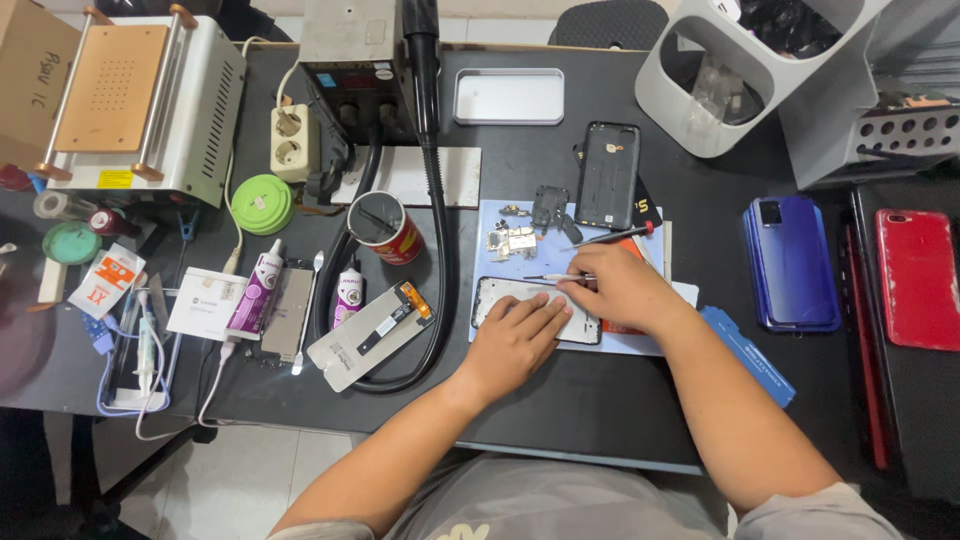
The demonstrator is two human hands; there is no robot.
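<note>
Head view, centre of the frame: an opened smartphone body with a pale inner face and dark rim (520, 300) lies flat on a light blue work mat (490, 215), its long axis running left to right across the picture. The left hand (512, 340) rests palm-down on the phone's lower edge, fingers spread flat and pressing rather than curled around anything. The right hand (625, 290) sits at the phone's right end, fingers pinched on thin silver tweezers (548, 277) whose tips point left over the phone's upper edge; this hand is the nearer one to the exposed interior. Just above it a slim screwdriver with a red tip (615, 236) lies on the mat, and above that a black plastic back cover (606, 175) stands lengthwise beside small metal parts (512, 240). Left of the mat are a loose display panel with an orange flex cable (372, 332) and a red can (385, 228). At the right of the frame lie a blue phone (790, 262) and a red phone (917, 278), well apart from both hands.
</note>
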